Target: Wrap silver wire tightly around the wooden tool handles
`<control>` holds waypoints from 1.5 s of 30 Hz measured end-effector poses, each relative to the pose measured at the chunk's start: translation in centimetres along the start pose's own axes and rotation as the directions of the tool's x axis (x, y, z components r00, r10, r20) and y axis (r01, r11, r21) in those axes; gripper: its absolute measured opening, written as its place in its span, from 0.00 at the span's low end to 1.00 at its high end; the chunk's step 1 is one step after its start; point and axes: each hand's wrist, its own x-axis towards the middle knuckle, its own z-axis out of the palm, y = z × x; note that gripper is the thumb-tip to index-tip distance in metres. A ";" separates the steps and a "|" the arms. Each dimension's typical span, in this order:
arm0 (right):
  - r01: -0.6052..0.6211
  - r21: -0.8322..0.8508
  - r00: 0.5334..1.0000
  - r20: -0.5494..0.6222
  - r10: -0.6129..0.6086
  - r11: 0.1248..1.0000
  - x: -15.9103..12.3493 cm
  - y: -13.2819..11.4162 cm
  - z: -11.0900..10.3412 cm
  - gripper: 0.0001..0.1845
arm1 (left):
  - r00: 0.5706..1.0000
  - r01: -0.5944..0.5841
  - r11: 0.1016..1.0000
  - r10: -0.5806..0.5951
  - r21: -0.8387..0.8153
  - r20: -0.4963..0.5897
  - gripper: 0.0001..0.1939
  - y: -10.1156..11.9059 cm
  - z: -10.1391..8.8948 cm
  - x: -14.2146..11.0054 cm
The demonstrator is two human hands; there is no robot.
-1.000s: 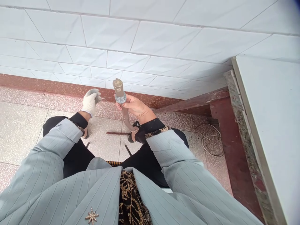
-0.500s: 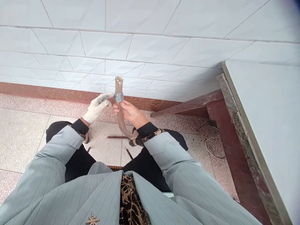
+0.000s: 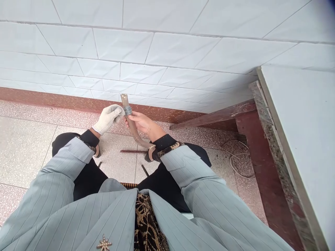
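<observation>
My right hand, bare, is wrapped round a curved brown stick just below a band of grey wire. The coiled wire encircles the stick near its pale, chipped upper end. In a white knitted glove, my left hand is closed beside the coil, with thumb and fingers pinched close to it. A loose loop of wire showed in those fingers a moment earlier; now the glove hides most of it. The stick's lower end bends to the right, towards my right sleeve.
White tiles cover the wall ahead, above a reddish-brown skirting. To the right stands a white-topped table with dark red wooden legs. Under it a pale cable lies coiled on the speckled floor. A thin dark red bar lies near my foot.
The stick has tilted, its upper end moving left and slightly down. My left glove has closed in against the coil, and the wire loop that stood out from its fingers no longer shows.
</observation>
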 end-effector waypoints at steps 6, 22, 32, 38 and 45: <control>0.085 -0.454 0.991 -0.053 -0.123 0.887 1.9 1.5 -0.2 0.20 | 0.983 0.178 0.982 -0.174 0.057 -0.064 0.16 -0.3 0.0 0.6; 0.346 -0.672 0.892 0.019 -0.451 0.655 2.0 0.1 -0.6 0.19 | 0.862 0.505 0.863 -0.505 -0.011 -0.039 0.12 -0.6 2.6 0.3; 0.341 -0.817 0.880 0.105 -0.462 0.465 0.9 -1.4 -0.1 0.02 | 0.855 0.482 0.876 -0.478 0.032 0.200 0.10 -0.6 1.4 0.2; 0.180 -0.791 0.918 -0.079 -0.389 0.585 0.3 -2.0 0.0 0.06 | 0.897 0.427 0.902 -0.413 -0.065 0.156 0.16 -1.0 1.5 0.1; 0.124 -0.618 0.941 -0.174 -0.289 0.777 0.0 -2.5 0.5 0.13 | 0.944 0.304 0.944 -0.280 -0.128 0.175 0.15 -1.4 1.2 0.2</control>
